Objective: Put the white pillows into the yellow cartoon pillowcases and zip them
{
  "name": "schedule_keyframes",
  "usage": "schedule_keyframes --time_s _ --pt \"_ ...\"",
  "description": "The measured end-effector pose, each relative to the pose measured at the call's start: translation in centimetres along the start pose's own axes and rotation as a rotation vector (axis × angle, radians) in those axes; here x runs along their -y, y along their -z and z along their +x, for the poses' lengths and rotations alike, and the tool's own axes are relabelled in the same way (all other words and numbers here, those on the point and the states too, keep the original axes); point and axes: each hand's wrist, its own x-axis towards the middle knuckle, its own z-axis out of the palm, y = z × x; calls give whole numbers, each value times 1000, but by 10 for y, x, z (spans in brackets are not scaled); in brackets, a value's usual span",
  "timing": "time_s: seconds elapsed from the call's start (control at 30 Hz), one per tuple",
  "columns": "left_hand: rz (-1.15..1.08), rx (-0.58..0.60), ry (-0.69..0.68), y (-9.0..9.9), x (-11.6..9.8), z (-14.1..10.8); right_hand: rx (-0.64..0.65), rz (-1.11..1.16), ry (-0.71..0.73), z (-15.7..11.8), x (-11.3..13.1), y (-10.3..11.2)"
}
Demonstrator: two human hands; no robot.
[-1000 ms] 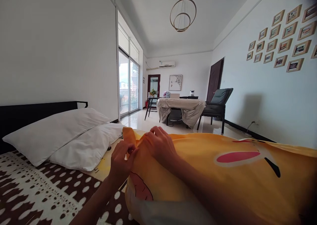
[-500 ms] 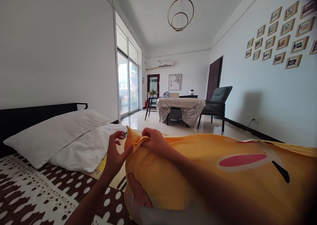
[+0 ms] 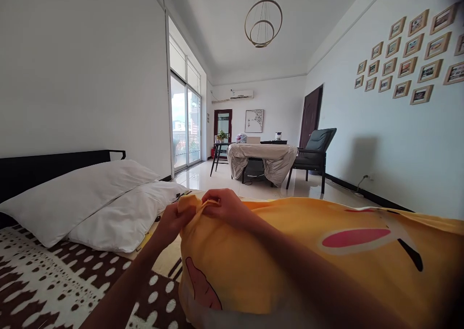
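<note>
A large yellow bed cover (image 3: 253,242) with pink, black and brown cartoon print is drawn up in front of me, its top edge running off to the right. My left hand (image 3: 177,218) grips its left upper corner, the fingers closed with a tuft of fabric standing above them. Close beside it, my right hand (image 3: 225,204) pinches a fold of the same edge. My right forearm lies across the front of the cloth. Whatever is behind or inside the cover is hidden.
Two white pillows (image 3: 108,220) lie left on a brown-and-white patterned bedspread (image 3: 39,271), near a black headboard (image 3: 54,169). Beyond the bed stand a covered table (image 3: 263,150) and a dark armchair (image 3: 315,152). Glass doors (image 3: 186,121) line the left wall.
My left hand, whose fingers were apart beside the corner, has closed on the fabric there. The corner's peak is now bunched lower. My right hand keeps its pinch. The view has shifted slightly.
</note>
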Motion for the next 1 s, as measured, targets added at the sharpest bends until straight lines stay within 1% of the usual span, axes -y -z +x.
schedule_keyframes --time_s 0.07,0.13,0.17,0.27,0.4,0.47,0.57,0.6,0.63,0.7,0.73,0.77,0.8,0.9,1.0 --pt "-76 -156 41 -1 9 0 16 -9 -19 0 3 -3" --pt "-108 -292 24 -2 14 0 -5 -41 -52 1 5 -7" --pt "-115 -331 1 -2 14 -1 -24 -65 -75 2 6 -9" --pt "-163 -393 -53 -3 9 -3 -46 -177 -140 4 7 -16" --pt "-359 -477 25 0 2 -2 -8 -420 -92 5 10 -20" --pt "-401 -473 40 3 1 -2 -15 -454 -71 5 11 -20" --pt "-284 -409 -26 10 3 -5 -44 -462 -24 6 10 -20" --pt "-226 -358 -46 12 3 -7 -55 -471 6 6 8 -20" --pt "-174 -283 -46 13 3 -9 -65 -482 40 6 6 -21" --pt "-95 -122 18 13 3 -13 -72 -501 102 7 3 -23" --pt "-68 -63 65 12 3 -14 -74 -511 126 8 3 -24" --pt "-49 -31 102 10 3 -14 -74 -522 143 8 3 -25" --pt "-40 -26 119 8 3 -14 -69 -534 154 9 4 -26" --pt "-106 -77 86 5 4 -12 -43 -582 153 9 9 -24" --pt "-220 -138 75 1 11 -9 6 -612 132 2 10 -10"
